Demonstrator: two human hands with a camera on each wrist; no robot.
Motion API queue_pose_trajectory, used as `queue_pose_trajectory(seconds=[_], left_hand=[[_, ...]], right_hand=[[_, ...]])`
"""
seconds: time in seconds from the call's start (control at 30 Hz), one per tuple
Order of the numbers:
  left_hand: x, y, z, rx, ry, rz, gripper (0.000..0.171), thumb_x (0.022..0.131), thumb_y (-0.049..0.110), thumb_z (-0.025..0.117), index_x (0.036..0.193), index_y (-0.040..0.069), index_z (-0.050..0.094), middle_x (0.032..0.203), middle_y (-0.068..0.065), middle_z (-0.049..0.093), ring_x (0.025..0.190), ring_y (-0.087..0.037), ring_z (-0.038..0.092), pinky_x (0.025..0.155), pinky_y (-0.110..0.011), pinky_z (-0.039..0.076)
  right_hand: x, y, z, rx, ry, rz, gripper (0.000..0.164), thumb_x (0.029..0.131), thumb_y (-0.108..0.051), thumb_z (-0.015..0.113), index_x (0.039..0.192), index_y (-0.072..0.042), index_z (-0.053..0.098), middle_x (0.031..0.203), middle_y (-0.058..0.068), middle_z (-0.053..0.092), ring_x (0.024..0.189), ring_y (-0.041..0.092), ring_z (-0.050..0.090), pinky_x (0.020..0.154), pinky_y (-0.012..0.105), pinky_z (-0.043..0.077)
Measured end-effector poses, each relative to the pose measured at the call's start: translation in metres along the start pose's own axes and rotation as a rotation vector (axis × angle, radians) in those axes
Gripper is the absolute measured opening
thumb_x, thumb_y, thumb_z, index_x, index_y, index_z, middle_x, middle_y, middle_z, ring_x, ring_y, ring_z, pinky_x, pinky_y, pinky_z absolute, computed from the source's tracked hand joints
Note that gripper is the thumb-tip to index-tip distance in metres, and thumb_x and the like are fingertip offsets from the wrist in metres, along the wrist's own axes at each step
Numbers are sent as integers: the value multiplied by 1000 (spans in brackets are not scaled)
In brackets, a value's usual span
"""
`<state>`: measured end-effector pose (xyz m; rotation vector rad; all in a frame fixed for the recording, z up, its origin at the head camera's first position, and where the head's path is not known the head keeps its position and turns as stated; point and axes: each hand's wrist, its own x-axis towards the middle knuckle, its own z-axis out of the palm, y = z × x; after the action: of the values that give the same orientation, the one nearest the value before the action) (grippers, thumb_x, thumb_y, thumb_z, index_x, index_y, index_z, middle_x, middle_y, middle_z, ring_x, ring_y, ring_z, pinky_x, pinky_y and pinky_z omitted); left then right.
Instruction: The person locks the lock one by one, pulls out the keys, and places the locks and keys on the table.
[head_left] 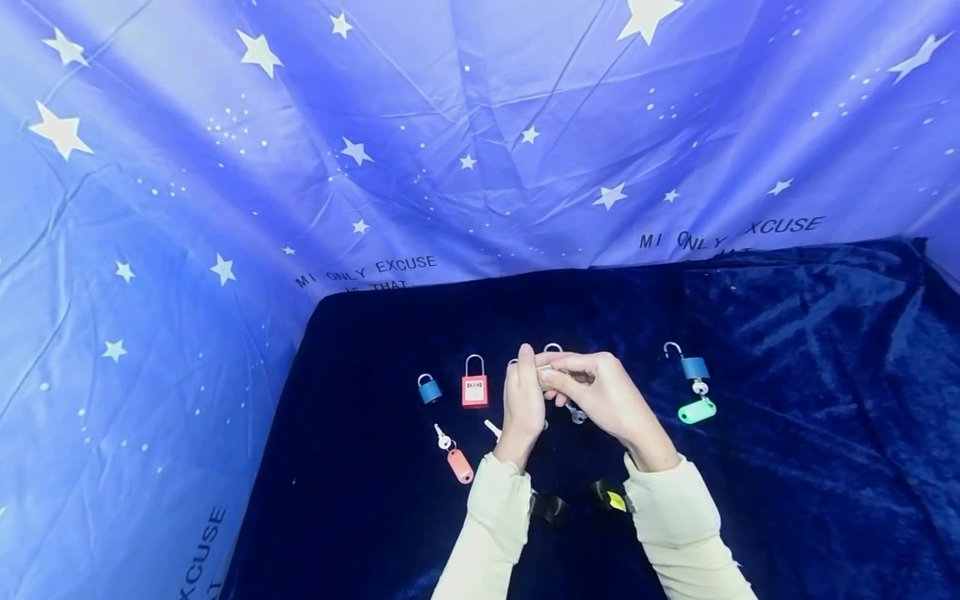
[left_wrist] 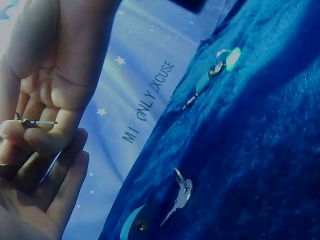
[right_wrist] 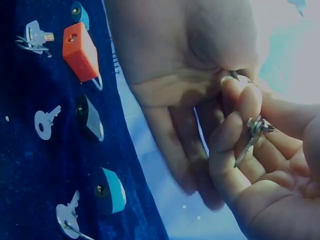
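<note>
Both hands meet over the dark cloth in the head view. The left hand (head_left: 522, 404) has its fingers mostly straight and holds a small brass padlock (head_left: 545, 377), largely hidden between the hands. Thumb and fingertips of the right hand (head_left: 600, 392) pinch at that padlock from the right. A metal key (right_wrist: 246, 150) on a small ring sticks out among the right hand's curled fingers. The left wrist view shows this key (left_wrist: 42, 122) side-on, with the left fingers just below. Where the padlock meets the right fingertips is covered.
To the left lie a small blue padlock (head_left: 429, 389), a red padlock (head_left: 475, 392) and a key with an orange tag (head_left: 460, 467). A dark padlock (right_wrist: 90, 120) and a teal padlock (right_wrist: 112, 190) sit beside loose keys. Far right, an opened blue padlock (head_left: 694, 367) has a green tag (head_left: 697, 410).
</note>
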<state>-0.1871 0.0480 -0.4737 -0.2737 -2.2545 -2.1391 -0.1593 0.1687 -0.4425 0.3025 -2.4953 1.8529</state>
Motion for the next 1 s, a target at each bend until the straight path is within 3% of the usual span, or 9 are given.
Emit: queue_pose_trajectory(seconds=[0.2,0.37,0.57,0.77,1.0], left_hand=[[-5,9,1,-6,-31,-38,56,101,26,21,85,4,70,58,0,57,54,-10,50,56,-26,42],[-18,23,-5,-118,-107,-35,63,102,31,12,96,2,68,60,-1,56,54,-11,49,55,-24,41],[-22,24,0,-164,-117,-33,66,100,40,10,102,9,68,66,-6,60,53,-14,50,55,-28,42],[-16,4,8,-169,-91,-37,68,101,38,9,93,8,69,62,0,56,50,-11,46,49,-30,37],[-8,1,10,-163,-179,-21,68,99,45,7,104,15,68,69,-3,61,55,-14,50,52,-27,38]], right_hand=[[-2,-1,-1,7,-7,-3,23,85,-28,61,93,-8,68,72,4,63,60,21,59,56,38,50],[-4,-1,4,-26,-31,-47,23,84,-31,62,97,-14,69,81,0,65,62,16,59,58,34,51],[-4,2,1,-76,-48,-100,18,84,-31,62,96,-19,69,91,-4,65,64,12,59,60,30,51],[-5,2,-4,-74,-70,-87,20,85,-32,60,96,-17,68,80,-1,63,61,14,58,57,34,51],[-3,3,-11,-32,-77,-45,24,86,-33,59,90,-11,68,71,0,63,60,18,59,60,38,51]])
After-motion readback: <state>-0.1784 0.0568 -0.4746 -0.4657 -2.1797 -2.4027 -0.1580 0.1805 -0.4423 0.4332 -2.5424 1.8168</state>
